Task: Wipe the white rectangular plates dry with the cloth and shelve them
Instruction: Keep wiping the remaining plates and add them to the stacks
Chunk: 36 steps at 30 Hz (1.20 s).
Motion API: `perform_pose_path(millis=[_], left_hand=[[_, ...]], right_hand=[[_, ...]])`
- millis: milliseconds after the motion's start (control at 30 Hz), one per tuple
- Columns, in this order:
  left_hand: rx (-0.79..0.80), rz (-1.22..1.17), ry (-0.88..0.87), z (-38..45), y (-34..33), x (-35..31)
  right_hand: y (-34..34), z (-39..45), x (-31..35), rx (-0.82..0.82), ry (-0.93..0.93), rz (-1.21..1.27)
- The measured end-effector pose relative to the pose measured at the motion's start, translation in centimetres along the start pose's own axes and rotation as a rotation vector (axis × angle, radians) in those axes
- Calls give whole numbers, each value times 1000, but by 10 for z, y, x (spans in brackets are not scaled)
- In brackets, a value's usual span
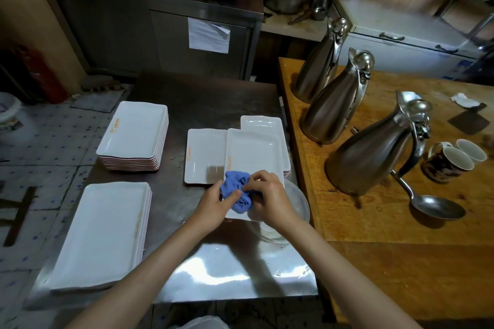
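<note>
I held the crumpled blue cloth (pixel 237 194) bunched between both my hands, over the near end of a white rectangular plate (pixel 252 153) with a small orange mark along its left edge. My left hand (pixel 213 207) gripped the cloth from the left, thumb pressed into its folds; the fingers (pixel 258 177) of my right hand (pixel 268 195) curled over it from the right and pinched the top. That plate lay on the steel bench (pixel 213 270), partly over a clear round bowl (pixel 296 211). Four groups of white plates sat on the bench: a near-left stack (pixel 104 232), a taller far-left stack (pixel 135 133), a single plate (pixel 203 155) just left of mine, and a low stack (pixel 263 123) beneath and behind it. On the wooden bench (pixel 401 248) to the right stood three steel jugs (pixel 374 152), two mugs (pixel 451 161) and one ladle (pixel 433 203).
</note>
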<state>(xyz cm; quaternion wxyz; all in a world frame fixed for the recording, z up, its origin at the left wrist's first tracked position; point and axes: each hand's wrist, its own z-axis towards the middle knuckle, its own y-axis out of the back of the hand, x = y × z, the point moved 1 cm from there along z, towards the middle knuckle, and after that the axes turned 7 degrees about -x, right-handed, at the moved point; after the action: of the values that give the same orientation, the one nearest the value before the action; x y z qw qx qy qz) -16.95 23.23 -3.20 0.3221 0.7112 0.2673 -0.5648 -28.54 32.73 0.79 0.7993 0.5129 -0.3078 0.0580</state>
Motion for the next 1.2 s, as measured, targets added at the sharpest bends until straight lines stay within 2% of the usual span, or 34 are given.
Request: perform_pose_path(millis=[133, 367, 567, 700, 800, 967, 1200], left_hand=[[-30, -3, 6, 1, 0, 2], [7, -26, 9, 0, -1, 6], [-12, -51, -6, 1, 4, 2], [-59, -31, -15, 5, 7, 3], [-72, -26, -19, 5, 7, 2], [-67, -20, -32, 3, 5, -2], [-75, 4, 22, 0, 9, 4]], right_hand=[[0, -9, -4, 15, 31, -13], [5, -17, -14, 51, 67, -122], [17, -21, -7, -72, -102, -46], [13, -28, 7, -235, -161, -41], [2, -29, 4, -199, -208, -99], [-4, -26, 3, -238, -228, -86], [1, -23, -12, -244, -124, -147]])
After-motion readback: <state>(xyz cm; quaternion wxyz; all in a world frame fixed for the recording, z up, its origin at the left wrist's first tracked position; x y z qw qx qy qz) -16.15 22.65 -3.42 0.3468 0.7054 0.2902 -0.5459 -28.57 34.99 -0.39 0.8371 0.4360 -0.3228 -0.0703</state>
